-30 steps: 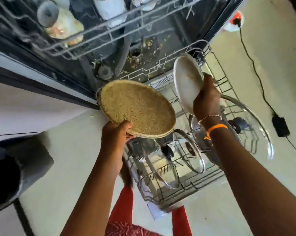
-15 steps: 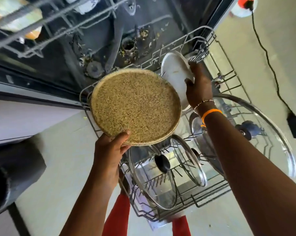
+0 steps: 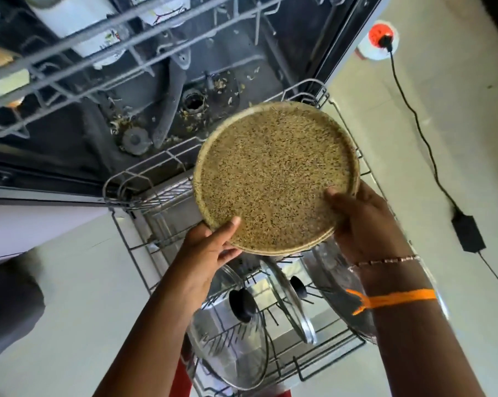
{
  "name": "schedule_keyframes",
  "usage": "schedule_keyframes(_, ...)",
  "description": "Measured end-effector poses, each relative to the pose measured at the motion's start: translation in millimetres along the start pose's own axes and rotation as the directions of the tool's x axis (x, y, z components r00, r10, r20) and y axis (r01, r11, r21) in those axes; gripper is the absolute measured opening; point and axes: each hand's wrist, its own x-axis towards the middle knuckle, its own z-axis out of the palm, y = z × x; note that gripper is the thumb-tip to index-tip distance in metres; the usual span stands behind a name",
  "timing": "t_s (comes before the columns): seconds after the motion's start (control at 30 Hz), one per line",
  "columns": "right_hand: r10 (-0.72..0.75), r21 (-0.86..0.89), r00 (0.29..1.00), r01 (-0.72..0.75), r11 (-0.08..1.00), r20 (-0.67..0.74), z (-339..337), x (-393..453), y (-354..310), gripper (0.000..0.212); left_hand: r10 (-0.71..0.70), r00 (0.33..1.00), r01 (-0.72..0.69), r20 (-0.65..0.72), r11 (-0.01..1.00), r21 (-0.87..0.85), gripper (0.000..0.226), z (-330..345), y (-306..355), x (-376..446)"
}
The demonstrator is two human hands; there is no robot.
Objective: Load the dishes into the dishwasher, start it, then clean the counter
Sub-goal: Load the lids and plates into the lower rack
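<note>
Both hands grip a speckled plate (image 3: 275, 173) at frame centre. The left hand (image 3: 210, 250) pinches its lower edge. The right hand (image 3: 362, 222) clasps its right rim above the rack (image 3: 144, 179).

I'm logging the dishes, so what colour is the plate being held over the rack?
Tan with dense dark speckles, seen in the head view: plate.

Home kitchen: open dishwasher (image 3: 162, 90), pot lids (image 3: 233, 316) in rack (image 3: 144, 179).

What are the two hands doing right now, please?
Left hand: holding the speckled plate by its near edge, thumb on top.
Right hand: holding the same plate by its right edge.
</note>
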Motion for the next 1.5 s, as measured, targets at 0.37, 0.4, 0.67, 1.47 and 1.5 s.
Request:
schedule_keyframes(0.37, -0.572, -0.485, 0.801, 0.436, 0.758, -0.175, -34, 15, -82, 0.012, 0.025, 0.998, -0.04, 0.061, 0.966, 0.254, 0.021, 68, 15, 16)
schedule_keyframes(0.4, -0.614, -0.542, 0.775, 0.455, 0.706, -0.15, -33, 19, -82, 0.014, 0.019, 0.997, -0.038, 0.07, 0.962, 0.271, 0.021, 69, 15, 17)
schedule_keyframes(0.67, -0.613, -0.821, 0.772, 0.455, 0.346, 0.17, 7, 65, -71, 0.046, 0.029, 0.99, -0.072, 0.142, 0.949, 0.307, 0.046, 81, 19, 20)
schedule_keyframes(1.47, -0.518, -0.817, 0.847, 0.38, 0.433, 0.119, 16, 32, -5, 0.047, 0.022, 0.993, -0.057, 0.116, 0.949, 0.311, 0.036, 50, 13, -2)
schedule_keyframes(1.5, -0.482, -0.812, 0.869, 0.359, 0.461, 0.111, 16, 20, 0, 0.044, 0.021, 0.995, -0.051, 0.096, 0.947, 0.317, 0.032, 47, 13, -7)
